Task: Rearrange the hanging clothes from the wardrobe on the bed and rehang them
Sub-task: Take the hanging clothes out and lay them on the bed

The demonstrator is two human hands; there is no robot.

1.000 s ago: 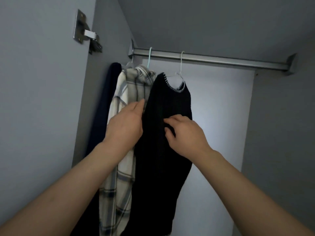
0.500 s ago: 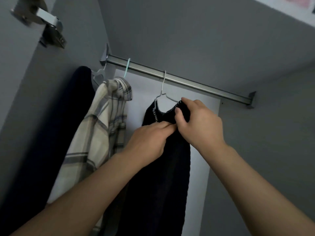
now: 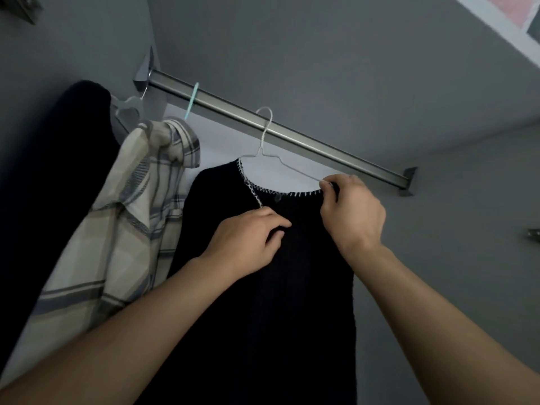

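Wardrobe: grey interior, metal rail (image 3: pixel 292 135) as ref.
Cardigan: black knit cardigan (image 3: pixel 263 287) on white wire hanger (image 3: pixel 264 135), hooked mid-rail; plaid shirt (image 3: pixel 140 214) left of it.
R hand (image 3: pixel 352 211): pinches right shoulder w/ hanger arm.
L hand (image 3: pixel 248 241): fingers curled, pinching front placket.
Risk: uneven tug, knit slips off the thin wire; hook may unseat from rail.

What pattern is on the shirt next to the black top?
Plaid: the shirt is cream with grey and dark stripes crossing, seen in the head view.
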